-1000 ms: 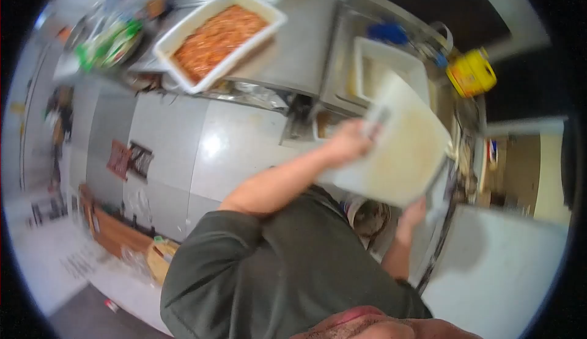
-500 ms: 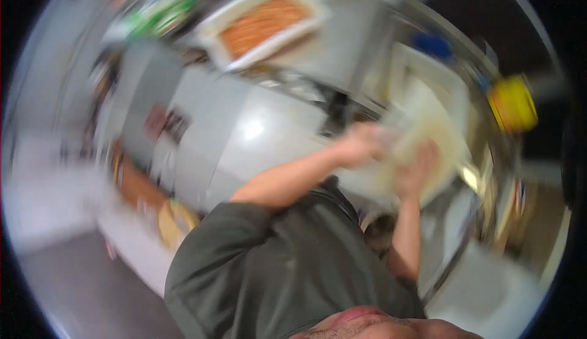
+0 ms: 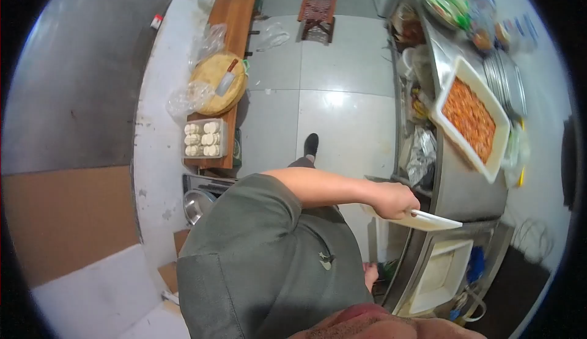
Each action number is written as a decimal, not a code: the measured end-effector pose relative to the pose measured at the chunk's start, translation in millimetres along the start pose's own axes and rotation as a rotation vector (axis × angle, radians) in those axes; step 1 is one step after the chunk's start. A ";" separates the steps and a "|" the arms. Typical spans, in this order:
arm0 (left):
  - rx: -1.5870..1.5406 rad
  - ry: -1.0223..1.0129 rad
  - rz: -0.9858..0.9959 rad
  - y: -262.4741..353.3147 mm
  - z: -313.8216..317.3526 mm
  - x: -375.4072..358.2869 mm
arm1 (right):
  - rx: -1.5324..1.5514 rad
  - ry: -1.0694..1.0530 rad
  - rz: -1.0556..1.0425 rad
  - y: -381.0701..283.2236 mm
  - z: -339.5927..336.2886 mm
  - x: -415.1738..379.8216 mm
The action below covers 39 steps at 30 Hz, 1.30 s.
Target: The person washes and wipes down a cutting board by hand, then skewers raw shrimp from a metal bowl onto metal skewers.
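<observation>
Gripping the white cutting board [image 3: 422,220] by one end, my left hand [image 3: 396,200] holds it nearly flat, its free end reaching out over the steel surface [image 3: 465,186]. My right hand [image 3: 369,275] shows only as a few fingers low beside my shirt, so I cannot tell whether it is closed or holding anything. Just beyond the left hand, farther along the surface, sits a white tray of orange food [image 3: 469,117]. Below the board lies a white tub [image 3: 441,273].
</observation>
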<state>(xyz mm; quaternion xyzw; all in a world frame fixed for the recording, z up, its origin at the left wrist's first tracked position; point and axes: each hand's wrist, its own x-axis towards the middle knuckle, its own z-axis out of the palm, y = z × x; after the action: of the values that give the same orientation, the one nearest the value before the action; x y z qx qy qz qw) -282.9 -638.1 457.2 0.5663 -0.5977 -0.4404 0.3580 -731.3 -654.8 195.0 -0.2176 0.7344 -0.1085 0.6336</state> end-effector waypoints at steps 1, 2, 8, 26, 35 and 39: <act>0.014 0.050 -0.024 -8.7 -20.4 -10.4 | -0.314 -0.031 -0.129 -24.6 57.9 -43.1; 0.025 0.126 0.010 -26.4 -37.5 -19.8 | -0.512 -0.030 -0.209 -40.4 90.6 -53.6; 0.026 0.498 -0.191 -103.8 -173.8 -92.9 | -0.815 0.073 -0.278 -126.6 260.0 -70.7; 0.208 1.372 -1.123 -315.8 -414.6 -380.8 | -1.105 -0.444 0.012 -293.0 594.1 120.7; 0.132 1.661 -1.605 -341.4 -462.9 -548.8 | -0.958 -0.605 -0.471 -370.4 904.0 9.6; 0.096 1.727 -1.654 -388.1 -471.8 -630.9 | -0.886 -0.675 -0.590 -358.3 991.4 -99.2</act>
<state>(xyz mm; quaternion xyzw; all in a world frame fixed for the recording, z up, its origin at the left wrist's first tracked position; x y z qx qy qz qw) 359.2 -57.8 308.1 0.9007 0.3698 0.0113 0.2278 313.6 -809.9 266.6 -0.6752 0.3781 0.1106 0.6236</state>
